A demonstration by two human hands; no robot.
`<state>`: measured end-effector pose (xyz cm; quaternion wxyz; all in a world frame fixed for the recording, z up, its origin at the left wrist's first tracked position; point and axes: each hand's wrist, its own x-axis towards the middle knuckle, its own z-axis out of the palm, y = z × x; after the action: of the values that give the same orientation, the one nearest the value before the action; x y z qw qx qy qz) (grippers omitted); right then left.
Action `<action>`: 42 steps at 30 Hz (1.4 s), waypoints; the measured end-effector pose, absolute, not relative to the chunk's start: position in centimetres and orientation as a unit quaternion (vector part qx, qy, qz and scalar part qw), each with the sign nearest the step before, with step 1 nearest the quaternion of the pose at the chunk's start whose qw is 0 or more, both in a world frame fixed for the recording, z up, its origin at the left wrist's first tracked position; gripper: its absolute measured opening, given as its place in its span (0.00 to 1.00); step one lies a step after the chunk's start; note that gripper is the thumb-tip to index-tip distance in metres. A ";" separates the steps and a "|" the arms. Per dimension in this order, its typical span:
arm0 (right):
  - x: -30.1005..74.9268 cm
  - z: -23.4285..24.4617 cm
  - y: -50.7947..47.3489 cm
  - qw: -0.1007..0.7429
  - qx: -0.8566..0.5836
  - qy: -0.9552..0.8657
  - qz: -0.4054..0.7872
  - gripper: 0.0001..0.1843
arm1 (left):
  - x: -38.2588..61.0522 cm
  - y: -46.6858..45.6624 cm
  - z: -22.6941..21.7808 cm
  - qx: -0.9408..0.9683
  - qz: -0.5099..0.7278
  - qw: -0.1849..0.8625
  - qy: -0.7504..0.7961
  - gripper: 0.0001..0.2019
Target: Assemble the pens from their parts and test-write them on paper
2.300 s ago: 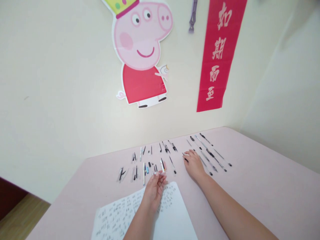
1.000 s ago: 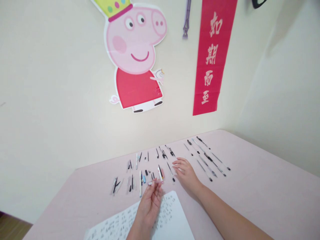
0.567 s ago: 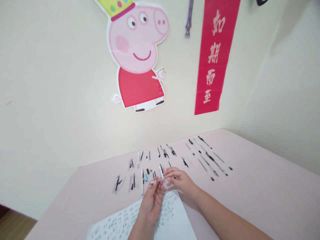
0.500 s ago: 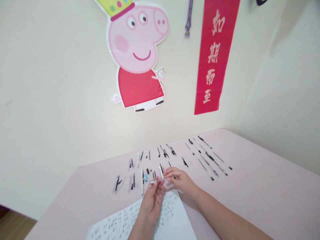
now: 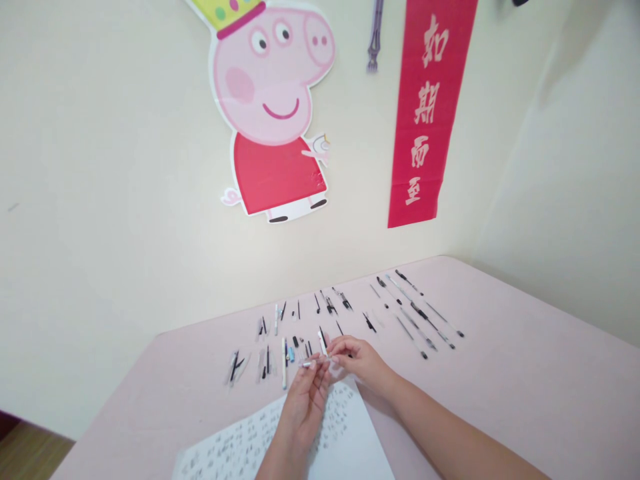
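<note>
My left hand (image 5: pixel 309 395) is palm up above a sheet of paper, its thumb and fingers closed on a slim clear pen barrel (image 5: pixel 307 363). My right hand (image 5: pixel 361 361) meets it from the right, its fingertips pinched at the other end of the barrel. The exact tip under those fingers is too small to make out. Just beyond the hands lie a white pen part (image 5: pixel 321 341), a light blue cap (image 5: pixel 291 355), a pale pen (image 5: pixel 285 367) and several small black pieces.
Handwritten paper (image 5: pixel 240 437) lies under my left arm on the pink table (image 5: pixel 500 400). Several black and clear pens (image 5: pixel 419 312) lie at the right; pen parts (image 5: pixel 236 367) form groups at the left and back. A wall with a cartoon pig cutout (image 5: pixel 273 127) and red banner (image 5: pixel 430 113) stands behind.
The fingertips of my right hand have drawn slightly closer together at the barrel's end. Otherwise both hands stay almost where they were, and the view has shifted very slightly.
</note>
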<state>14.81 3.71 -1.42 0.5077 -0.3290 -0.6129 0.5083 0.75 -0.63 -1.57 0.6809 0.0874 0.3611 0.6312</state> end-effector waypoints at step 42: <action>22.0 -4.6 8.5 0.359 -0.590 -0.723 -0.019 0.05 | 0.5 -0.6 -1.9 0.056 0.619 0.700 0.352 0.06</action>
<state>21.96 8.46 -4.55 0.3590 -0.5902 -0.7228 -0.0194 0.48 -0.63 -1.86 0.7001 0.0565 0.3520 0.6186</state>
